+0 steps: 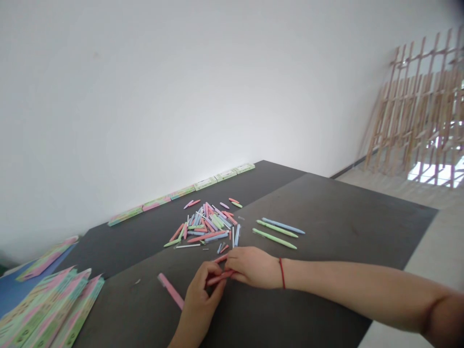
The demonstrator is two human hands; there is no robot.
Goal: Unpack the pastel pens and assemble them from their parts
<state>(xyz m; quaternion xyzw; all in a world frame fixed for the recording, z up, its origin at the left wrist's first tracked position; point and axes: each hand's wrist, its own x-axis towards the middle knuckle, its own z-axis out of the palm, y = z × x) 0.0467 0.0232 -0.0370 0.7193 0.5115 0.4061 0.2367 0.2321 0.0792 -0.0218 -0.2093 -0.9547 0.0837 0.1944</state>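
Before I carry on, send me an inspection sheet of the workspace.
Surface: dark table, a seam running across it.
Job's things: red pen piece in hand; heap of mixed pen parts beyond; two green pens and a blue pen right of the heap.
Clutter: pink piece beside the left grip; flat packs at left, row of packs along the wall.
Grips: left pinches the red pen piece; right grip covers its other end, hold partly hidden.
Cables: nothing seen.
Surroundings: wooden frames at right.

Printed packets (pixel 39 309) — blurred, too small, nothing legible
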